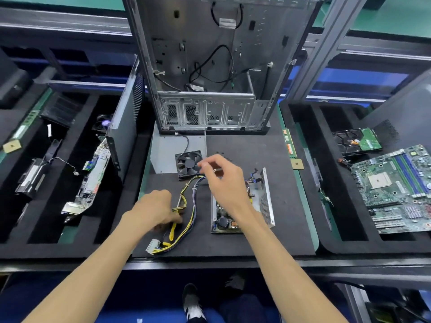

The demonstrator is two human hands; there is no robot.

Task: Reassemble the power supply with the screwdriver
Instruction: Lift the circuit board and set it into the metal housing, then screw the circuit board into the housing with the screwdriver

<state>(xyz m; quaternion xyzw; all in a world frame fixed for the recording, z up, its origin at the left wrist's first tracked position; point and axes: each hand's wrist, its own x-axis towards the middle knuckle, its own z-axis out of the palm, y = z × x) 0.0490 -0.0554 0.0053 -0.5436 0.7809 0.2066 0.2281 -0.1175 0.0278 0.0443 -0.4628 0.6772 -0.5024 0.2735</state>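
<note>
left hand (155,209) is curled around the yellow-handled screwdriver (173,231) low in the middle of the frame, right on the yellow and blue wire bundle (189,207); right hand (224,177) pinches something small and silvery, can't tell what, beside the black square fan (188,163); open power supply board in its metal tray (242,206) lies under the right wrist; empty grey computer case (217,66) stands at the top centre

left hand (155,209) — fingers curled, palm down | right hand (222,176) — fingers pinched, arm extended

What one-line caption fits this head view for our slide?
Right hand pinches a small metal part above the fan; left hand grips the yellow-handled screwdriver beside the open power supply.
</note>
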